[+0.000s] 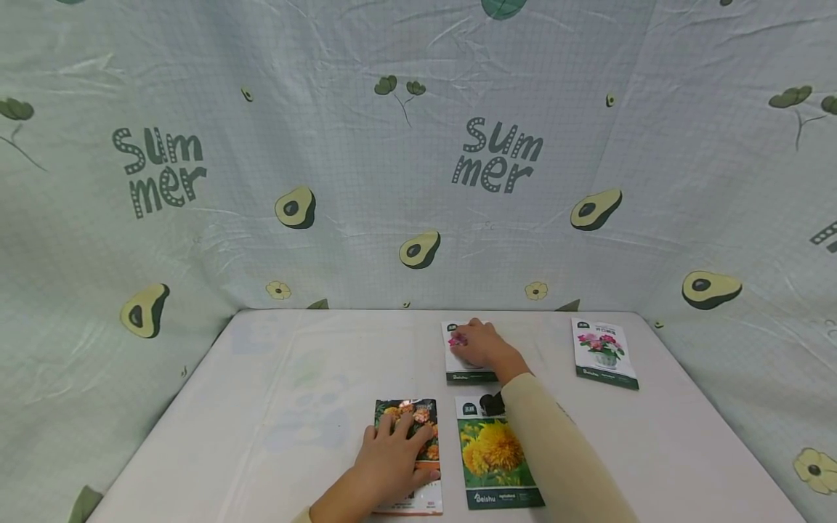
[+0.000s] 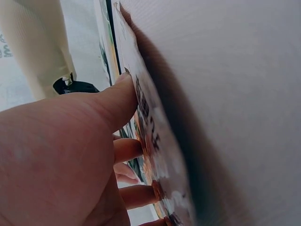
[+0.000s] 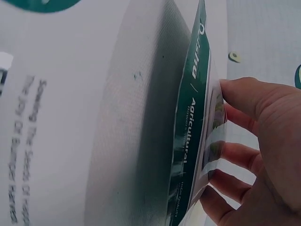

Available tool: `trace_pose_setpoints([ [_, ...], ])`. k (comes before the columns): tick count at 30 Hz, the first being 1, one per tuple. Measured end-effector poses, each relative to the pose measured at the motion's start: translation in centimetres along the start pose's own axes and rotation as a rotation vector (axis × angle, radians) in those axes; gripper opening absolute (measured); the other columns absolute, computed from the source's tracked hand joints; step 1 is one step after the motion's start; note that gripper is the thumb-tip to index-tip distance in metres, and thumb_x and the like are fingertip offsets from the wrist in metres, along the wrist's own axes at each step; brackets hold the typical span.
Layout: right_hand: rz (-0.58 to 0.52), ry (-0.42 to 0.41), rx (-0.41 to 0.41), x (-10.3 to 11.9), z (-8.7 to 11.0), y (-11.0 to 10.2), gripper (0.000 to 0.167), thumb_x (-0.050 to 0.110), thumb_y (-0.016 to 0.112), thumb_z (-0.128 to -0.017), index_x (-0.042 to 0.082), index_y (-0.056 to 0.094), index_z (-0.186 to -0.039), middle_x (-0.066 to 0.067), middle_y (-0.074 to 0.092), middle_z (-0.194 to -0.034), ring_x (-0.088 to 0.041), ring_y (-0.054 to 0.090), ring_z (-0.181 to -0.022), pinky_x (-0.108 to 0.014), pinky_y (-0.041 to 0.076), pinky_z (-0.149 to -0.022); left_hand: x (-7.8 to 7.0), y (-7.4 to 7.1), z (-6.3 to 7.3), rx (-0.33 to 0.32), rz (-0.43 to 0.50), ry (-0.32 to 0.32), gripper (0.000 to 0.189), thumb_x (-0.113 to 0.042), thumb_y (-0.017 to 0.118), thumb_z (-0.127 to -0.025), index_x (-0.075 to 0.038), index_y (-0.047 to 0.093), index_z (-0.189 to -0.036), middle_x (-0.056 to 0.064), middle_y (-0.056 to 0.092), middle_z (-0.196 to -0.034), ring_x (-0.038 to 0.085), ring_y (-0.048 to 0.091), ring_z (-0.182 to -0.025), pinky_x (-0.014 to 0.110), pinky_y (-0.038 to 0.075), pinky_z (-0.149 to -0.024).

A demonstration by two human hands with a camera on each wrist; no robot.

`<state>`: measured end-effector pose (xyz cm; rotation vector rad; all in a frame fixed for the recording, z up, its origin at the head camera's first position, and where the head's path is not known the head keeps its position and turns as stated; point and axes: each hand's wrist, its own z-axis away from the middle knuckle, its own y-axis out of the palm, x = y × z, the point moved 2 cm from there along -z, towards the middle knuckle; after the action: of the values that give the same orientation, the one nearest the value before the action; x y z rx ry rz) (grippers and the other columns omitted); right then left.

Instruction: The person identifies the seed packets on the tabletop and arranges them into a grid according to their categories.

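Observation:
My left hand [image 1: 390,463] lies with spread fingers on a seed packet with orange flowers [image 1: 426,500] at the near middle of the table. In the left wrist view the thumb and fingertips of this hand [image 2: 70,150] press on the packet's face [image 2: 157,136]. Farther off, my right hand [image 1: 482,344] rests on a white seed packet with pink flowers [image 1: 458,365], covering part of it. The right wrist view has that hand's [image 3: 277,146] fingertips touching the printed face of the packet, whose green bottom band [image 3: 190,113] faces the camera.
A seed packet with yellow flowers [image 1: 497,457] lies right of the left hand, partly under the right forearm. Another white packet with pink flowers [image 1: 603,354] lies at the far right of the white table [image 1: 261,407]. A printed cloth [image 1: 353,160] hangs behind.

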<state>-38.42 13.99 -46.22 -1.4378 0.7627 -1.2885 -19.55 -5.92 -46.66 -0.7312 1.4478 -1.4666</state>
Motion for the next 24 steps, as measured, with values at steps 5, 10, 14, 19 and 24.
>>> trace_pose_setpoints([
  [5, -0.010, -0.002, -0.008, 0.5, 0.1, 0.0, 0.039, 0.035, 0.065, -0.101, 0.017, 0.066, -0.136, -0.015, 0.053, -0.144, -0.036, 0.049, -0.125, -0.052, 0.044, -0.110, 0.0, -0.1, 0.0, -0.006, 0.000, 0.001, 0.064, -0.066, 0.067, -0.088, -0.034, 0.056, -0.142, 0.009, 0.050, -0.145, 0.039, 0.045, -0.126, 0.058, 0.042, -0.088],
  [10, -0.013, -0.007, -0.006, 1.0, 0.1, 0.0, 0.040, 0.035, 0.065, -0.101, 0.017, 0.065, -0.137, -0.016, 0.053, -0.144, -0.037, 0.049, -0.126, -0.052, 0.043, -0.111, 0.1, 0.3, -0.1, -0.012, -0.006, -0.005, 0.065, -0.067, 0.066, -0.088, -0.035, 0.056, -0.142, 0.009, 0.051, -0.144, 0.038, 0.045, -0.124, 0.057, 0.042, -0.087],
  [14, -0.005, -0.012, -0.002, 1.5, 0.2, 0.0, 0.041, 0.035, 0.064, -0.101, 0.017, 0.065, -0.138, -0.016, 0.053, -0.144, -0.038, 0.050, -0.127, -0.051, 0.043, -0.111, 0.1, 0.1, -0.1, -0.003, -0.009, -0.010, 0.065, -0.067, 0.066, -0.087, -0.035, 0.056, -0.143, 0.009, 0.050, -0.144, 0.038, 0.045, -0.124, 0.057, 0.042, -0.087],
  [19, -0.010, -0.013, 0.001, 2.3, 0.2, 0.0, 0.043, 0.034, 0.062, -0.102, 0.017, 0.063, -0.142, -0.014, 0.052, -0.146, -0.037, 0.050, -0.129, -0.051, 0.042, -0.112, 0.0, -0.1, -0.1, 0.005, -0.012, -0.009, 0.065, -0.068, 0.066, -0.087, -0.035, 0.056, -0.142, 0.009, 0.050, -0.144, 0.039, 0.045, -0.124, 0.057, 0.042, -0.087],
  [24, -0.019, -0.009, 0.005, 2.8, 0.1, 0.2, 0.043, 0.033, 0.062, -0.102, 0.018, 0.062, -0.143, -0.015, 0.052, -0.148, -0.038, 0.049, -0.131, -0.051, 0.042, -0.112, 0.1, 0.1, -0.2, 0.003, -0.016, -0.004, 0.064, -0.067, 0.065, -0.088, -0.034, 0.056, -0.142, 0.009, 0.050, -0.144, 0.039, 0.045, -0.125, 0.057, 0.042, -0.087],
])
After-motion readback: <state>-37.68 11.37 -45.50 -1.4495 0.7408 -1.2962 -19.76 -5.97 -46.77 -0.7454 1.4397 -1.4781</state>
